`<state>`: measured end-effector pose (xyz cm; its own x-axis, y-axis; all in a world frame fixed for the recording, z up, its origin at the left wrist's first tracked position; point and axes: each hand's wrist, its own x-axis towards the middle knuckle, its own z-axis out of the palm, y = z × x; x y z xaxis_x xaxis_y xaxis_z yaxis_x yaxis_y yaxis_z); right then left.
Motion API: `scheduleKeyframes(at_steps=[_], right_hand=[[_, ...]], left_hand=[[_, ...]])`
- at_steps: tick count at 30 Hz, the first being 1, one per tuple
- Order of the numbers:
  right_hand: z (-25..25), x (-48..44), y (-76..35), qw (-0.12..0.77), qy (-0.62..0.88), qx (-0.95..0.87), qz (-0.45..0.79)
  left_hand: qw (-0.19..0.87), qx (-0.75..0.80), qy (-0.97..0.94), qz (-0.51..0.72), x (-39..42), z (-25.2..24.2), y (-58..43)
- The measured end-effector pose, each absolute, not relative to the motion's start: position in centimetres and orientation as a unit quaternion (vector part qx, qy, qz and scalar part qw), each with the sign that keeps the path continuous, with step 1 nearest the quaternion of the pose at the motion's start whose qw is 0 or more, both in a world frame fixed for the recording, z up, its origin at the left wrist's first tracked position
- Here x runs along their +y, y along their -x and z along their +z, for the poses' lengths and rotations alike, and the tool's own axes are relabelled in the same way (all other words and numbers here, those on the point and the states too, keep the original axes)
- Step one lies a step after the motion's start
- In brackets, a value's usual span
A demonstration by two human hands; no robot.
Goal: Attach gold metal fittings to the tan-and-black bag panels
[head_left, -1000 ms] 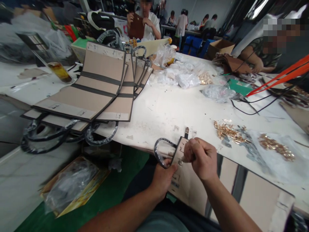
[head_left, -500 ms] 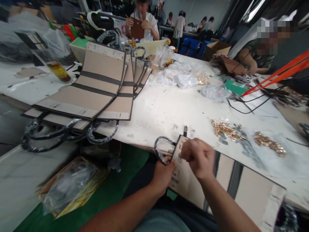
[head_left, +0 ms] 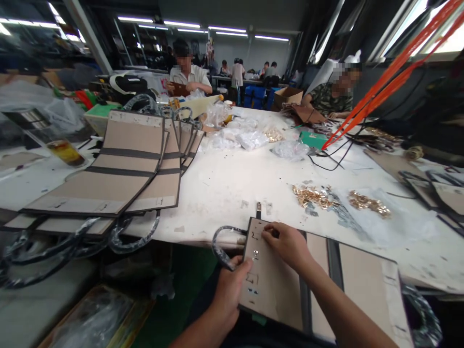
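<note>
A flat tan bag panel (head_left: 281, 282) with dark trim lies across the white table's (head_left: 232, 183) front edge. A black plastic-wrapped handle (head_left: 221, 241) loops from its left end. My left hand (head_left: 230, 287) grips the panel's left edge, thumb on top near a small metal fitting (head_left: 255, 253). Over the panel's top left corner my right hand (head_left: 286, 241) rests with fingers curled and pressed onto the surface; anything under the fingertips is hidden. A small dark strap tab (head_left: 258, 210) sticks out past the panel's far edge.
A stack of similar tan panels (head_left: 123, 169) with wrapped handles lies at the left. Two heaps of gold fittings (head_left: 313, 196) sit on plastic at the right. Plastic bags (head_left: 250, 137), black cables, an orange strap and a glass of tea (head_left: 67, 152) are farther off. Other people sit at the table behind.
The camera has tilted up, showing more of the room. My right hand has gone from a raised pinch at the panel's corner to pressing down on it. The left hand keeps its grip.
</note>
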<state>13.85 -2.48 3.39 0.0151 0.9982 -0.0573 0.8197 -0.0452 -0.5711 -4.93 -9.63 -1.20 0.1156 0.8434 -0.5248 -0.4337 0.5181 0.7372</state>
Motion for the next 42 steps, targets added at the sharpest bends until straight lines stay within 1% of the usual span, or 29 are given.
scheduleKeyframes(at_steps=[2,4,6,8,10,12,14,16,18,20,26,37,42], right_hand=[[2.7,-2.2,-13.3,0.193,0.689,-0.670,0.195],[2.5,-2.1,-12.9,0.194,0.687,-0.680,0.168],[2.6,-2.1,-12.7,0.193,0.684,-0.686,0.156],[2.6,-2.0,-12.7,0.198,0.683,-0.686,0.154],[2.6,-1.9,-12.7,0.201,0.684,-0.684,0.152],[2.5,-1.7,-12.7,0.200,0.687,-0.684,0.143],[2.5,-1.8,-12.6,0.197,0.690,-0.684,0.132],[2.5,-2.0,-12.5,0.192,0.691,-0.686,0.124],[2.5,-2.3,-12.4,0.186,0.691,-0.689,0.118],[2.4,-2.7,-12.3,0.183,0.689,-0.693,0.107],[1.5,-3.5,-11.6,0.164,0.690,-0.700,0.085],[1.9,-2.7,-10.9,0.128,0.677,-0.715,0.118],[2.0,-2.7,-10.6,0.116,0.671,-0.722,0.121]], left_hand=[[0.704,0.500,-0.232,0.448,-9.8,-1.0,5.8],[0.646,0.530,-0.270,0.479,-9.8,-0.6,7.2],[0.532,0.579,-0.332,0.522,-9.5,0.2,8.9],[0.374,0.613,-0.443,0.537,-9.0,1.4,10.3],[0.229,0.582,-0.603,0.496,-7.9,2.3,10.9],[0.145,0.509,-0.747,0.403,-6.3,2.7,10.4],[0.122,0.453,-0.833,0.292,-4.4,2.4,9.4],[0.108,0.441,-0.868,0.200,-2.7,1.7,8.3],[0.089,0.444,-0.881,0.139,-1.4,1.2,7.6],[0.066,0.448,-0.884,0.114,-0.8,0.9,7.4],[0.015,0.422,-0.900,0.112,0.0,0.6,7.9],[-0.058,0.361,-0.917,0.159,2.0,-1.5,8.6],[-0.066,0.357,-0.919,0.157,2.1,-1.6,8.6]])
